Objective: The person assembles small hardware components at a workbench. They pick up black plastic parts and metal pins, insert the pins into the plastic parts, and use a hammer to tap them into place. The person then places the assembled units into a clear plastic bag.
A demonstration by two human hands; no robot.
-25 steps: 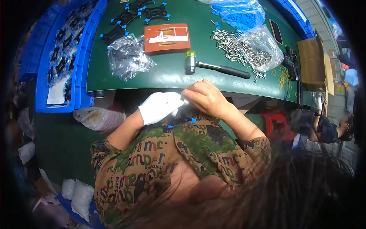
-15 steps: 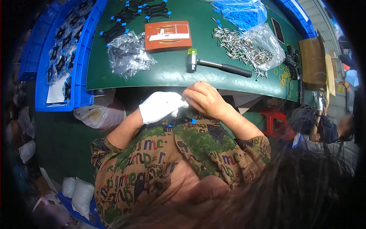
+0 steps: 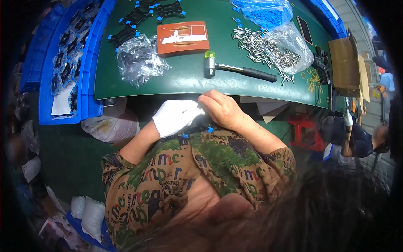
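My left hand [image 3: 175, 118], in a white glove, is closed at the table's front edge, above my lap. It grips a black bracket with blue tips; one blue tip [image 3: 210, 130] shows below the hands, and most of the bracket is hidden by them. Bare and bent at the fingers, my right hand [image 3: 222, 110] meets the gloved fingertips at the same bracket. Whether a smaller part is pinched between the fingers cannot be made out. Beyond the hands, a hammer [image 3: 239, 72] with a black grip and a yellow-green face lies on the green table [image 3: 184, 86].
Several black four-armed brackets [image 3: 171, 10] with blue tips lie at the back, near a clear plastic bag [image 3: 140, 61] and an orange-brown box [image 3: 183, 49]. Metal pins [image 3: 256, 48], a bag of blue pieces [image 3: 266, 17] and a phone [image 3: 304, 30] sit right. Blue crates [image 3: 87, 90] stand left.
The bracket's blue tips have shifted slightly up and left between my hands. My gloved thumb has tucked in, and my right fingers have moved a little left.
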